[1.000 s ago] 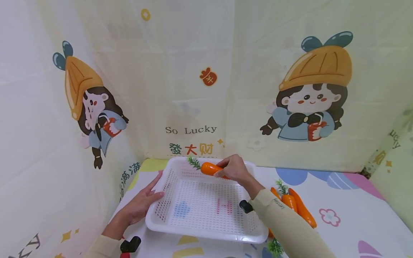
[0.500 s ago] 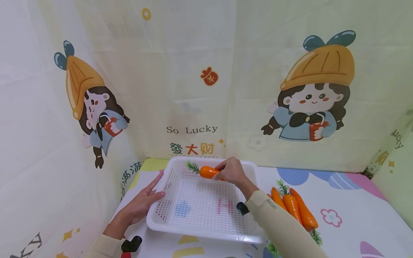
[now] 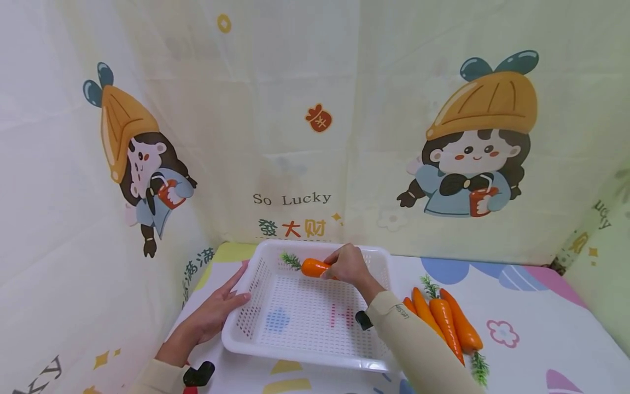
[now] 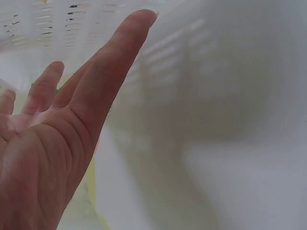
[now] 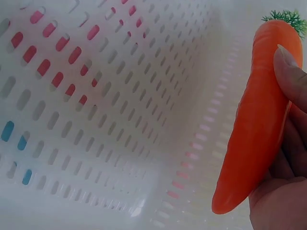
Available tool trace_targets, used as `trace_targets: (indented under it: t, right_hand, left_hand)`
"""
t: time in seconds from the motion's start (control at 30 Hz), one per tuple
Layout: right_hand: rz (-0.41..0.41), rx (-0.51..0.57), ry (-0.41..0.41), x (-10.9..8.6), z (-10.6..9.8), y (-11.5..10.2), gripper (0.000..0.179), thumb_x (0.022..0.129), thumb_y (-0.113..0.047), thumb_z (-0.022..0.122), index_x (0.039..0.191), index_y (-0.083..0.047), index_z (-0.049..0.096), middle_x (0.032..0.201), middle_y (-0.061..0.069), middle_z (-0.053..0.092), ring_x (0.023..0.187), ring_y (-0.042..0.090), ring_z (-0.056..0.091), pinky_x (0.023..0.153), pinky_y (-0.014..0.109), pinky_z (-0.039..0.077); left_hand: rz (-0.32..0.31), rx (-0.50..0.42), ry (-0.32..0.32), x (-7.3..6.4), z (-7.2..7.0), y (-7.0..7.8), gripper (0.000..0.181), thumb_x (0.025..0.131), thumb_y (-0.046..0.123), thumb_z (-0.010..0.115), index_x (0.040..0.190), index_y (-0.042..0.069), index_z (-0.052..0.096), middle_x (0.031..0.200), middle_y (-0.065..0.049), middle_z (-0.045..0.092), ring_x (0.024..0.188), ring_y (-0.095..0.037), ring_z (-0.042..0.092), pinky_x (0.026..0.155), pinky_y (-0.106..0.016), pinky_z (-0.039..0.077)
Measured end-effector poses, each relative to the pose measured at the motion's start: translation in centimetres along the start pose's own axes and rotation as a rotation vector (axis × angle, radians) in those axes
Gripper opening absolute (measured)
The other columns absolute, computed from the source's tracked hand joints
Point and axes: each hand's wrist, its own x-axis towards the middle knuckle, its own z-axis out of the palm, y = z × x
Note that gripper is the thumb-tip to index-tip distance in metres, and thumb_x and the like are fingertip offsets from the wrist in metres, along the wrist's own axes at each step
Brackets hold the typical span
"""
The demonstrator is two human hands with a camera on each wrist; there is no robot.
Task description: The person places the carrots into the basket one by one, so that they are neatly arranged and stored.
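Note:
My right hand (image 3: 348, 266) pinches an orange carrot (image 3: 313, 267) with a green leafy top, low over the far part of a white perforated plastic basket (image 3: 310, 356). In the right wrist view the thumb (image 5: 290, 79) presses along the thick end of the carrot, and its tapered tip points down toward the basket wall. At the basket's left side is my left hand (image 3: 215, 313), its fingers stretched out along the outer wall and its thumb by the rim. The left wrist view shows those straight fingers under the slotted wall.
Several more carrots (image 3: 445, 317) with green tops lie in a pile on the patterned table (image 3: 536, 328), right of the basket and partly behind my right sleeve. A printed cloth (image 3: 374, 164) hangs behind and beside the table.
My right hand has moved down and slightly left with the carrot, lower into the basket. More of the carrot pile shows past my sleeve. The left hand stays in place.

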Motion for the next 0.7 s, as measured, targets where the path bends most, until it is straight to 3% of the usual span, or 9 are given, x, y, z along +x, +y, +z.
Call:
trace_targets:
  t: [0.4,0.7]
  right_hand:
    - [-0.049,-0.074,-0.029,0.3,1.1,0.6,0.025,0.072,-0.009,0.095,0.094,-0.006,0.084,0.085,0.006,0.080,0.075,0.019,0.066,0.067,0.026,0.061]
    - [0.002,-0.087,-0.060,0.3,1.4,0.7,0.029,0.074,-0.012,0.094,0.100,-0.006,0.084,0.091,0.007,0.079,0.080,0.021,0.065,0.070,0.027,0.062]
  left_hand:
    - [0.029,0.020,-0.035,-0.3,-0.3,0.3,0.081,0.104,0.036,0.063,0.159,0.061,0.009,0.174,-0.010,0.027,0.137,-0.043,0.059,0.093,-0.055,0.062]
    - [0.028,0.018,-0.034,-0.3,-0.1,0.1,0.085,0.104,0.035,0.063,0.163,0.053,0.005,0.173,-0.010,0.028,0.138,-0.043,0.058,0.094,-0.055,0.061]
